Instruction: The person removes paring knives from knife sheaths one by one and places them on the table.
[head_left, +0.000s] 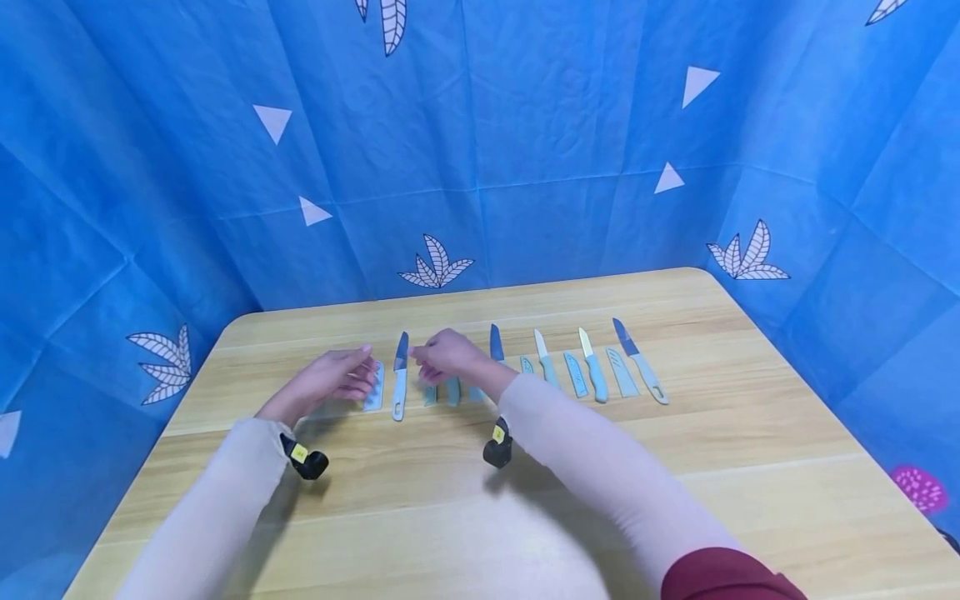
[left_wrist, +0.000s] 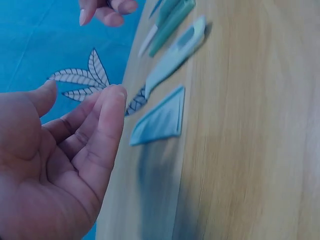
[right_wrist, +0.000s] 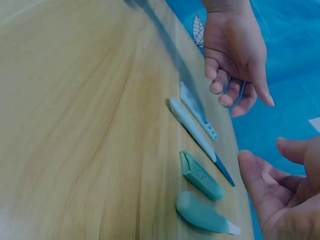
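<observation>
My left hand (head_left: 333, 379) hovers beside a light blue knife sheath (head_left: 373, 390) at the left end of a row. In the left wrist view its fingers are loosely bent, with nothing between them. Right of that sheath lies a knife (head_left: 400, 392) with a pale blue handle and dark blade. My right hand (head_left: 446, 354) is over the row, just right of this knife, its fingers relaxed and holding nothing. Below it, partly covered, are a green sheath (right_wrist: 201, 175) and a green-handled knife (right_wrist: 202, 212) with a white blade.
Further right lie a dark-bladed knife (head_left: 497, 342), two white-bladed knives, one of them blue-handled (head_left: 597, 379), and a large dark-bladed knife (head_left: 641, 362). Sheaths (head_left: 622, 372) lie between them. A blue curtain (head_left: 525, 208) hangs behind the wooden table (head_left: 420, 517).
</observation>
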